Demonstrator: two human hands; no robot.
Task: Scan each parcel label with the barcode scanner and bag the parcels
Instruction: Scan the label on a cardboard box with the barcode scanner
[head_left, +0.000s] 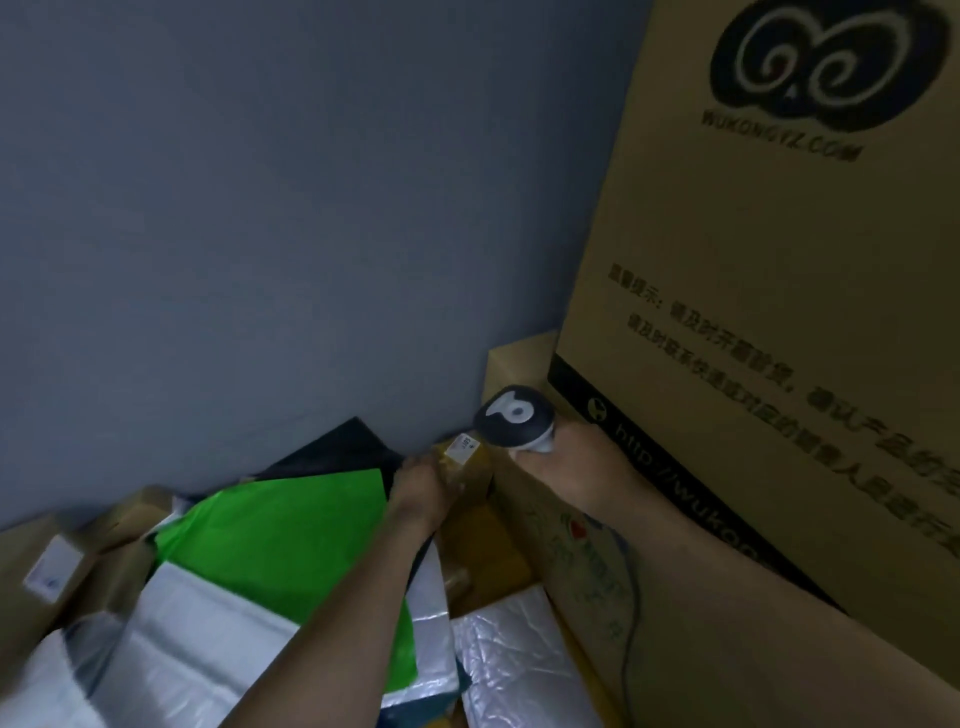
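Lower centre: the left hand (418, 488) has its grip closed round a small cardboard parcel (471, 474), label (462, 447) up. The right hand (563, 460) holds the barcode scanner (511, 415) just beside it. The parcel is likely light and stiff; hold its sides.

You have two hands in view: one left hand (421, 486) and one right hand (566, 462). Count one barcode scanner (511, 415), one small brown parcel (470, 467) bearing one white label (464, 447), one green mailer (291, 530), one black mailer (337, 449) and one silver bubble mailer (511, 660). White mailers (208, 639): at least two; the exact count is unclear in the pile. Cardboard boxes (779, 312): at least three.
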